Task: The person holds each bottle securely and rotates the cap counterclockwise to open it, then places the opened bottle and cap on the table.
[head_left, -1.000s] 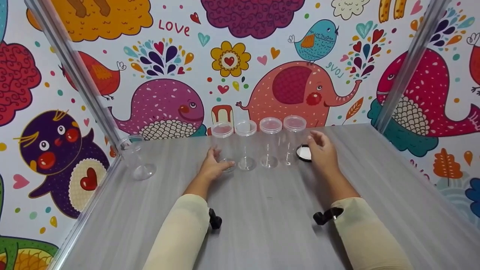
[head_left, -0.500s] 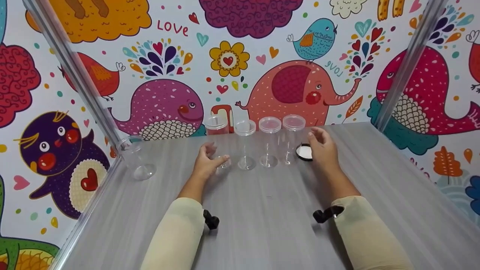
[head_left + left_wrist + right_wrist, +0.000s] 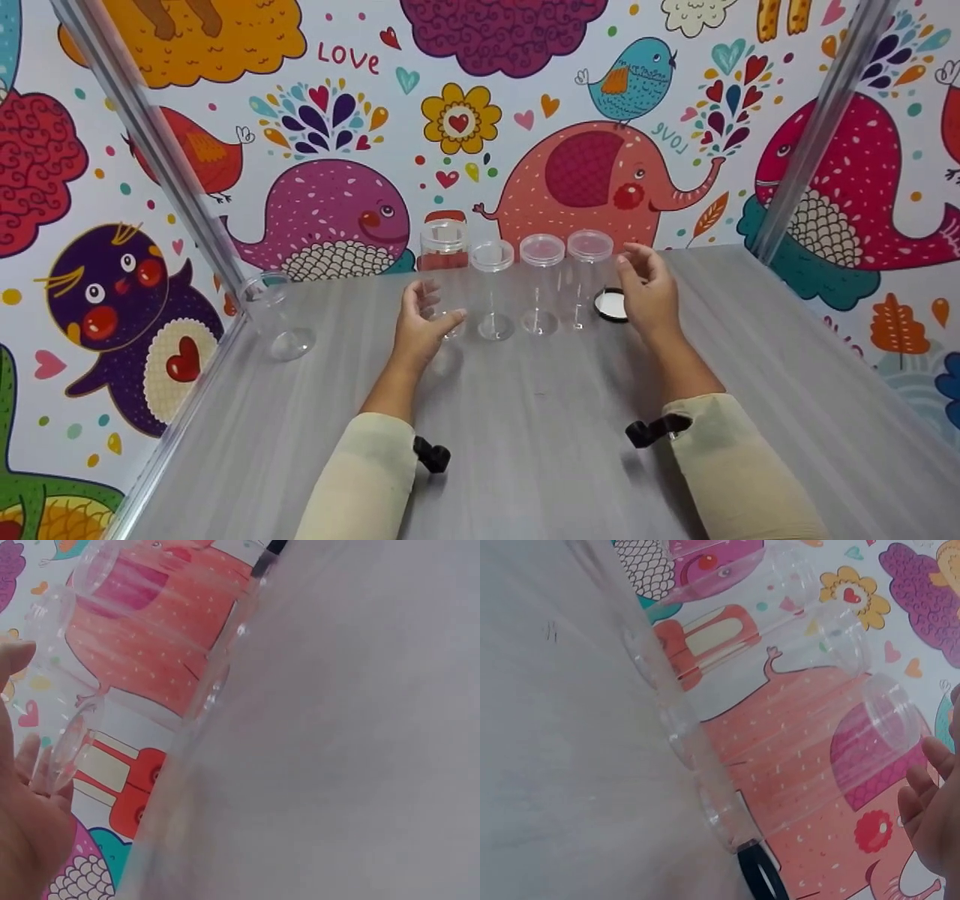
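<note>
At the left end of a row of see-through jars, the person's left hand (image 3: 422, 330) holds a clear cylindrical jar (image 3: 445, 279) roughly upright, its base raised off the bench (image 3: 536, 450). The grip is spread to the jar's width, thumb on the near right side and fingers curved round the left. This jar is tall and colourless, with a wider collar at the top, a round base and smooth walls through which the red print behind shows.

Just to its right stand a second jar (image 3: 493, 296), a third jar (image 3: 541, 289) and a fourth jar (image 3: 585, 281), matching in shape, glossy and plastic-looking. Beside the fourth, the right hand (image 3: 651, 300) has its fingers loosely bent, with nothing visible in its grip. It partly covers a round black-rimmed lid (image 3: 612, 305) with a white face, lying on the bench.

Well apart at the far left stands a clear wide-mouthed container (image 3: 281, 319). The bench has a matt grey, wood-like grain; behind it rises a glossy wall (image 3: 285, 45) printed with cartoon animals. Pale cream sleeves (image 3: 364, 480) cover both forearms.
</note>
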Demonstrator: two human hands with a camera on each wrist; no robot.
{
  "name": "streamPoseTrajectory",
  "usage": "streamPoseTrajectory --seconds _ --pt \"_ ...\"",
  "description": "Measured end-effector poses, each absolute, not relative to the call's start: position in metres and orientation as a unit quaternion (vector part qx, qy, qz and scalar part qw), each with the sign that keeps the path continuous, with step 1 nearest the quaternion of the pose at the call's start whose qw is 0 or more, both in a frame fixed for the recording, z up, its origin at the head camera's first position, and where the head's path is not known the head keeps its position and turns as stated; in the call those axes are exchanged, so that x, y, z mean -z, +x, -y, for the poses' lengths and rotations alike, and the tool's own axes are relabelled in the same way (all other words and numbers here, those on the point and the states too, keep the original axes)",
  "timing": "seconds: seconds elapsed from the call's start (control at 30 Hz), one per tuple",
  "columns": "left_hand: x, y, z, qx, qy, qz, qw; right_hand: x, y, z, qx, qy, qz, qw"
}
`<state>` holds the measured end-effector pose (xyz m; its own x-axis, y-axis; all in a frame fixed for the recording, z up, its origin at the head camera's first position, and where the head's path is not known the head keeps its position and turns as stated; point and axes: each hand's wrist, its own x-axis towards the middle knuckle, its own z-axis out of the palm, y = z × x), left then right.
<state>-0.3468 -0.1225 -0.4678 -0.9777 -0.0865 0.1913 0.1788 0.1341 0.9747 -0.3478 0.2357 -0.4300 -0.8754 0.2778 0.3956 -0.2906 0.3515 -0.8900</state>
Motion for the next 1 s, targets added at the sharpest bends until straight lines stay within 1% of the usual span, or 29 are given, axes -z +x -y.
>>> streamPoseTrajectory --seconds 0.13,0.5,0.87,1.0 --pt "0.466 -0.341 0.115 0.655 -0.059 0.744 0.117 0.423 -0.344 -0.233 -0.581 0.02 0.773 0.253" --pt "0.463 -0.335 0.099 0.635 -0.081 0.762 0.097 0.418 -0.342 -0.226 -0.585 0.051 0.765 0.266" --pt "0.458 -0.33 0.086 0.613 -0.102 0.776 0.11 0.413 -0.335 -0.22 -0.582 0.064 0.772 0.248" --pt "0.456 -0.328 0.081 0.599 -0.089 0.787 0.118 0.412 -0.332 -0.217 -0.587 0.077 0.772 0.234"
